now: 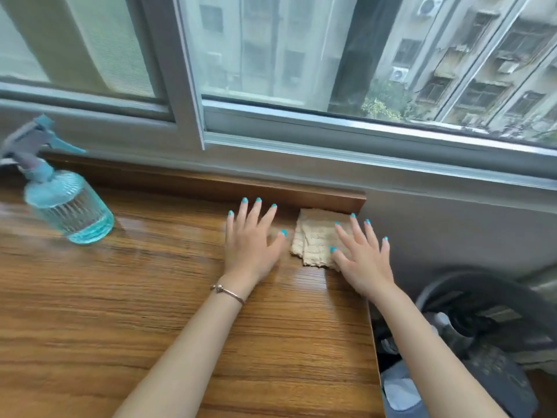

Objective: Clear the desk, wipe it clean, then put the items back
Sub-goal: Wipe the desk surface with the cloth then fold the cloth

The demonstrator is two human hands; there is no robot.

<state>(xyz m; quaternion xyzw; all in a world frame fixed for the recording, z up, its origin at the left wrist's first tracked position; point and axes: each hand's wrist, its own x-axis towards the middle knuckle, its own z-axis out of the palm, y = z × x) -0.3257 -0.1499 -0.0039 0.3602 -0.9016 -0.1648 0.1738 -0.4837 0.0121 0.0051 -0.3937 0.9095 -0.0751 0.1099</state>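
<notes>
A folded beige cloth lies at the far right corner of the wooden desk, against its raised back lip. My right hand rests flat on the cloth's right part, fingers spread, pressing it down. Flat on the bare wood just left of the cloth lies my left hand, fingers apart, holding nothing; a thin bracelet circles its wrist. A ribbed blue-green spray bottle with some liquid in it stands upright at the far left of the desk.
A sliding window with a grey frame runs along the wall behind the desk. The desk's right edge drops off to dark objects on the floor, among them a round black item and a bin-like container.
</notes>
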